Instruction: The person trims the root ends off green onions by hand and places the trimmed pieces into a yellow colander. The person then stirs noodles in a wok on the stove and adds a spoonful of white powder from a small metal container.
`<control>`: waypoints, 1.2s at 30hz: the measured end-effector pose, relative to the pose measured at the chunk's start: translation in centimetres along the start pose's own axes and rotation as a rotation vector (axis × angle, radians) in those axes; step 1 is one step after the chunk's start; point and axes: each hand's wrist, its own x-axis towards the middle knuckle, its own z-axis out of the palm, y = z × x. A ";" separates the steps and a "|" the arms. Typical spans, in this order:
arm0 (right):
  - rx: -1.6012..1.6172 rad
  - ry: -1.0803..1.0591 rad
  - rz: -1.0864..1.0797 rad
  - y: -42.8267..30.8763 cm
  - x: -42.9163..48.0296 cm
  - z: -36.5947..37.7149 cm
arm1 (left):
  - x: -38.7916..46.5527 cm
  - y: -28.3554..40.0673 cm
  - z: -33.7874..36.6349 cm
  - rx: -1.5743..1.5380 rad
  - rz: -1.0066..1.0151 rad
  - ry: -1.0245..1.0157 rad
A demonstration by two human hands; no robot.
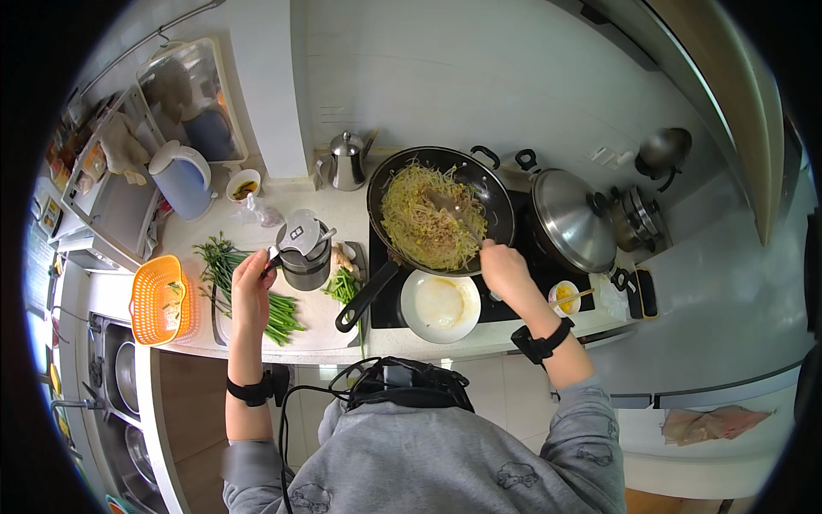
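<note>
My right hand [504,273] grips the handle of a spatula [453,209], whose blade lies in bean sprouts and yellow bits [417,221] inside a black wok [504,205] on the cooktop. My left hand [253,276] holds the black handle of a lidded container [307,266] over a cutting board [321,324]. Green stalks [279,318] lie on that board beneath and beside my left hand; cut green pieces [345,286] lie at its right. A white plate [472,308] with a pale, glossy residue sits in front of the wok.
A lidded wok [571,215] stands at the right, near a small bowl with chopsticks [565,297]. An orange basket [142,308], an electric kettle [180,183] and a small bowl [255,177] are at the left. A metal pot [347,167] stands behind, by the wall.
</note>
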 end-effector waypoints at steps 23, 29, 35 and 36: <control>0.074 -0.091 -0.076 -1.1 -0.4 0.7 | 0.3 -0.4 -0.3 0.004 0.000 0.024; -0.086 0.103 0.021 1.1 6.2 0.8 | 0.4 -0.4 -0.1 -0.007 0.011 0.008; 0.033 -0.030 0.019 0.8 6.0 2.7 | 0.3 -0.5 -0.1 -0.029 -0.002 0.022; 0.042 -0.017 0.053 1.3 5.7 2.7 | 0.3 -0.6 -0.1 -0.026 -0.002 0.022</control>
